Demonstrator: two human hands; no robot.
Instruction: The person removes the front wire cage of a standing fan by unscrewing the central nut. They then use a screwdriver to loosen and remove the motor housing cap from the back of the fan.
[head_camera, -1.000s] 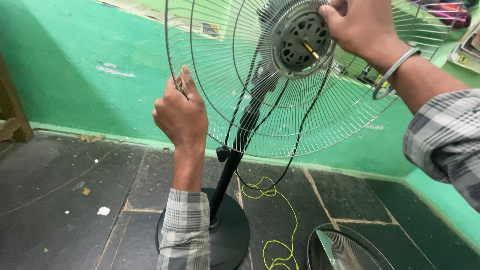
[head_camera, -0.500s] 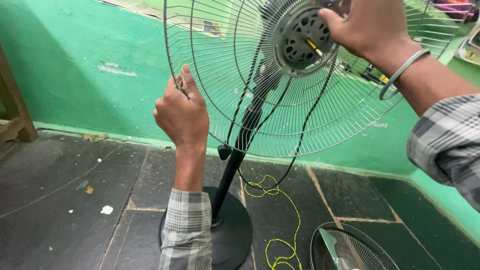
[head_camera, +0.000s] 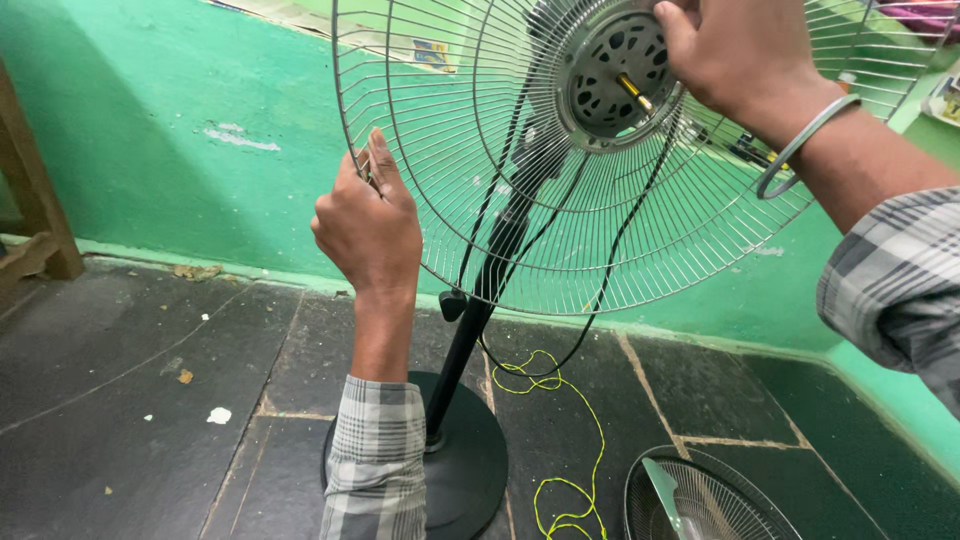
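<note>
Woodwork stands at the far left edge, a brown wooden furniture leg (head_camera: 30, 190) against the green painted wall (head_camera: 150, 110), and below it the dark stone-tiled floor (head_camera: 120, 400) carries a few pale scraps. Moving right, we come to our left hand (head_camera: 368, 222), raised with the checked sleeve below it; its fingers are curled and pinched closed on the outer rim wires of the round silver wire fan guard (head_camera: 480, 200), at the guard's left edge. Compared with a second ago, this hand sits at the same spot on the rim, so we judge it to be steadying the guard rather than turning it.

Behind the guard the black pedestal pole (head_camera: 470, 330) drops to the round black base (head_camera: 470, 470) on the floor, and a black power cord (head_camera: 600, 300) hangs down beside a thin yellow-green string (head_camera: 580, 440) that loops over the tiles.

At the guard's centre is the grey vented motor hub (head_camera: 615, 75) with a short brass-coloured shaft (head_camera: 634, 92) sticking out, bare of any blade. Our right hand (head_camera: 740, 55), with a plain silver metal bangle (head_camera: 800, 145) on the wrist, is closed around the hub's upper right edge, the thumb laid over its top. Since a second ago the guard and hub fill more of the view and the hand's grip looks little altered, so the work at the hub appears still in progress.

At the bottom right a second wire fan guard (head_camera: 700, 500) lies flat on the floor, well apart from both hands.
</note>
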